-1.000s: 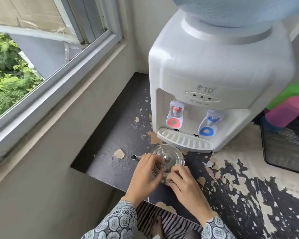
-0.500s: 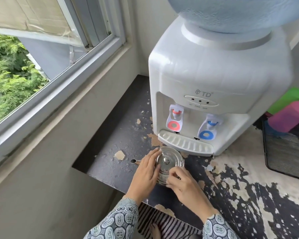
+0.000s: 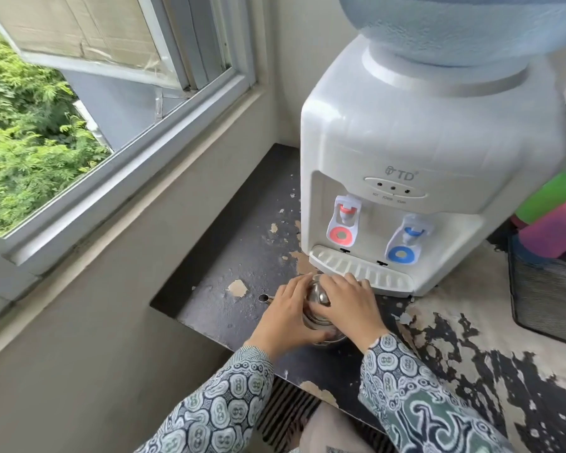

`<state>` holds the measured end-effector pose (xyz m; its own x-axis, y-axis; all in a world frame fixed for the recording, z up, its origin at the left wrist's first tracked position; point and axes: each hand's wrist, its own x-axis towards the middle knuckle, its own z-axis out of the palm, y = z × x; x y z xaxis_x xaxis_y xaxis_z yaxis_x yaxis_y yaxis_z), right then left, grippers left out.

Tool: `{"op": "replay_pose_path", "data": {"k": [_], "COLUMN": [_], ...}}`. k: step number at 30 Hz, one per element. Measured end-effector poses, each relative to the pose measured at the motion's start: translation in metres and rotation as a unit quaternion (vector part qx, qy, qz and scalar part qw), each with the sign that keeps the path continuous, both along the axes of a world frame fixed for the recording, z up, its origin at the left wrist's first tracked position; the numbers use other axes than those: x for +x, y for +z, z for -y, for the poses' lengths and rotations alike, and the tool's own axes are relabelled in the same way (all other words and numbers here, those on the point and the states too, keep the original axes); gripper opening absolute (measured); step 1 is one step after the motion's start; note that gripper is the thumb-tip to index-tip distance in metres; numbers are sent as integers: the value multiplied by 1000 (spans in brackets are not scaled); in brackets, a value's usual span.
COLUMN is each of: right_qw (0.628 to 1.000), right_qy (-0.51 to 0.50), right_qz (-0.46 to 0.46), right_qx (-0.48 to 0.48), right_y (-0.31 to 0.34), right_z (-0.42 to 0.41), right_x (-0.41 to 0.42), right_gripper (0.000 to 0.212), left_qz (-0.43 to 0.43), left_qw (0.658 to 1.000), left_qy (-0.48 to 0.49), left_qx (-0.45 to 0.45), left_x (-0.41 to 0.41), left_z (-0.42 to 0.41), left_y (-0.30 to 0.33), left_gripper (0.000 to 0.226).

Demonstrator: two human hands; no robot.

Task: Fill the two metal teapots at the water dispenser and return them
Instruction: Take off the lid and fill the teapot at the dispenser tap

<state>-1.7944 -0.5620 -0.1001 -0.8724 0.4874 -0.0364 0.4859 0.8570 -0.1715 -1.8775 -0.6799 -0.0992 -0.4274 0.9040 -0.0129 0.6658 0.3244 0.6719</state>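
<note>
Head view: a metal teapot (image 3: 317,308) sits on the peeling dark desk (image 3: 229,256), just in front of the drip tray (image 3: 356,273) of the white water dispenser (image 3: 422,152). Left hand (image 3: 286,313) wraps the pot's left side, grip curled round the body, spout (image 3: 263,298) poking out past the fingers. Right hand (image 3: 348,305) lies over the lid, fingers bent across the top, grip on the lid. Red tap (image 3: 343,220) and blue tap (image 3: 406,240) sit above the tray. A black mesh basket (image 3: 546,295) stands at far right.
</note>
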Motion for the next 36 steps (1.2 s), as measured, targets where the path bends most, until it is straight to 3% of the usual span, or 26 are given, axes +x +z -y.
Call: {"op": "replay_pose_path", "data": {"k": [7, 16, 20, 24, 26, 29, 32, 36], "right_qw": [991, 984, 978, 977, 964, 902, 866, 860], "right_qy": [55, 39, 19, 19, 5, -66, -125, -157], "right_qz": [-117, -170, -188, -197, -237, -342, -428, -441], "right_qx": [28, -32, -91, -85, -124, -255, -227, -206], "right_y": [0, -4, -6, -5, -6, -4, -1, -7], "right_z": [-2, -5, -10, -6, -6, -9, -19, -26], "right_x": [-6, -5, -4, -5, -2, 6, 19, 53], "right_gripper": [18, 22, 30, 29, 33, 43, 39, 23], "left_qz": [-15, -13, 0, 17, 25, 45, 53, 53], "left_qw": [999, 1000, 1000, 999, 999, 998, 998, 998], "left_qy": [32, 9, 21, 30, 39, 40, 37, 31], "left_qx": [-16, 19, -3, -10, -10, -20, -23, -21], "left_x": [2, 1, 0, 0, 1, 0, -2, -3], "left_z": [-3, -3, -5, -6, -5, -5, -4, -2], "left_y": [-4, 0, -1, -3, -4, -5, -7, -9], "left_gripper": [103, 90, 90, 88, 90, 93, 90, 91]}}
